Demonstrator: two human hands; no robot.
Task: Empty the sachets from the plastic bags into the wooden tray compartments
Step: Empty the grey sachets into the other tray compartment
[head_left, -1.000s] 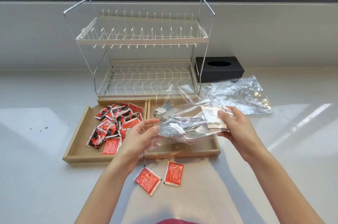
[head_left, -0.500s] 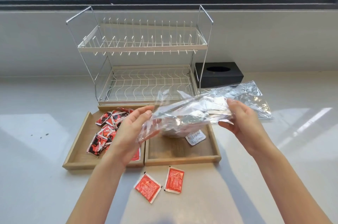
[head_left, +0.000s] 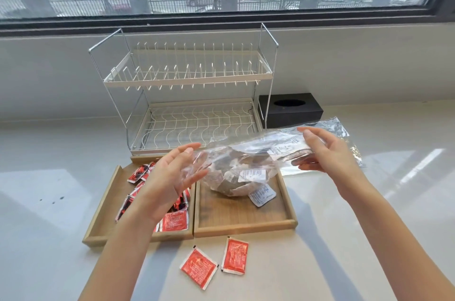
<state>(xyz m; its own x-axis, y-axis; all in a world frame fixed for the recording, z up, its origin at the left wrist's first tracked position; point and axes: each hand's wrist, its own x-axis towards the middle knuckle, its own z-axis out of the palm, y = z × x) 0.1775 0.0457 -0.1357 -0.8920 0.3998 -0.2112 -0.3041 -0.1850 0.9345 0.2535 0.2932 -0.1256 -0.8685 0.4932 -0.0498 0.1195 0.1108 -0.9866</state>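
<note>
A two-compartment wooden tray (head_left: 243,225) lies on the counter. Its left compartment holds several red sachets (head_left: 174,220). Above the right compartment I hold a clear plastic bag (head_left: 248,153) of brown-and-white sachets (head_left: 231,177), its bulging middle sagging toward the tray. My left hand (head_left: 172,177) grips the bag's left end with fingers spread. My right hand (head_left: 325,153) pinches its right end. One white sachet (head_left: 262,196) lies on the right compartment's floor.
Two red sachets (head_left: 199,266) (head_left: 234,255) lie on the counter in front of the tray. An empty clear bag (head_left: 344,133) lies behind my right hand. A wire dish rack (head_left: 189,94) and a black tissue box (head_left: 290,110) stand behind the tray.
Both hands lifted the bag and stretched it out lengthwise; the sachets slid to its sagging middle. One white sachet dropped into the right compartment.
</note>
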